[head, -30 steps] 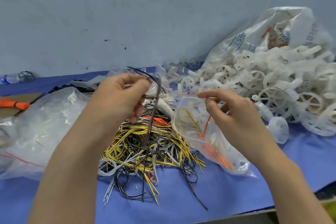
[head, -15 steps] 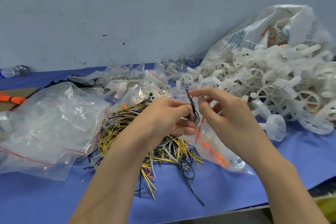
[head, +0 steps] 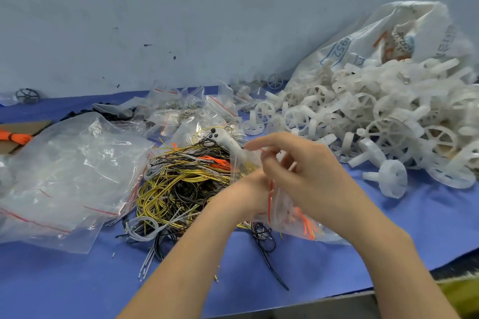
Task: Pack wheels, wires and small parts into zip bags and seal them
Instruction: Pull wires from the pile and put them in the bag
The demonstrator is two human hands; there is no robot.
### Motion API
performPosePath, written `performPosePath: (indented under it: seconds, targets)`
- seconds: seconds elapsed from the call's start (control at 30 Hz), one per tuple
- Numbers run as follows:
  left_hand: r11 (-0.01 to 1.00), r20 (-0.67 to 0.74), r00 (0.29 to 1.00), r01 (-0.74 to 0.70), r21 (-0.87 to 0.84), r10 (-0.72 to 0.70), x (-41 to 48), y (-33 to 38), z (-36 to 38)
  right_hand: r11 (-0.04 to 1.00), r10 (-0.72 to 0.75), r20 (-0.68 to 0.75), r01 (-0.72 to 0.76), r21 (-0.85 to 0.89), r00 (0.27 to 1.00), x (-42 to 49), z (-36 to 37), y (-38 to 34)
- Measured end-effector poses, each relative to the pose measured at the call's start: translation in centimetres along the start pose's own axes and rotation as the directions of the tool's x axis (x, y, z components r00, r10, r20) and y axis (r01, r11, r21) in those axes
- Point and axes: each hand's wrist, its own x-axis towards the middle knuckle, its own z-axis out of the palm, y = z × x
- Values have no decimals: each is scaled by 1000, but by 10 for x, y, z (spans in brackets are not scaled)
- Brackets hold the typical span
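While left hand (head: 243,197) sits inside bag (head: 287,215) mouth at frame centre, fingers hidden, grip cannot tell; right hand (head: 308,179) pinches bag rim. Risk: wires (head: 178,184) snag rim, spill; rim slips, bag collapses.

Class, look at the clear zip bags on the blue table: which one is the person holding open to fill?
The small zip bag with orange wires inside, held by the right hand. The other bags lie untouched farther left.
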Motion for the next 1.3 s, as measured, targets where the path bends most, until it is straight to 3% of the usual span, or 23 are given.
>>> performPosePath:
  seconds: [0.03,0.1,0.2,0.33,0.5,0.6,0.77,0.87,0.93,1.03,1.3]
  targets:
    - [980,-62,992,98,-170,-110,3,1,-6,999,18,-37,-17,30,999,2,-5,2]
    - [985,-2,985,172,-18,-172,-3,0,-19,996,49,-96,-41,80,994,5,-15,7]
    - [1000,-59,998,25,-16,-26,-13,0,-39,993,84,-147,-71,97,986,5,-30,11]
    - [981,-126,992,-38,-190,14,-27,-13,-59,990,119,-169,-104,100,978,2,-37,15]
    - [1000,-160,987,-8,18,11,-40,-18,-62,990,129,-162,-117,81,978,4,-31,17]
    - [999,-211,977,-39,-5,37,-50,-24,-66,990,126,-153,-114,85,980,6,-26,19]
    - [988,-549,833,-17,-151,-70,-58,-51,-82,981,164,-129,-148,123,978,13,-21,22]
    - [972,-652,734,40,-234,-187,-44,-76,-96,973,190,-108,-172,154,976,17,-21,26]
    - [956,-667,696,100,-277,-266,-27,-91,-103,971,200,-98,-185,149,975,19,-22,27]
    - [942,-622,713,182,-282,-324,2,-108,-109,970,209,-88,-195,146,974,24,-24,29]
    - [929,-597,728,360,-84,-336,35,-132,-108,961,250,-75,-238,138,965,27,-35,35]
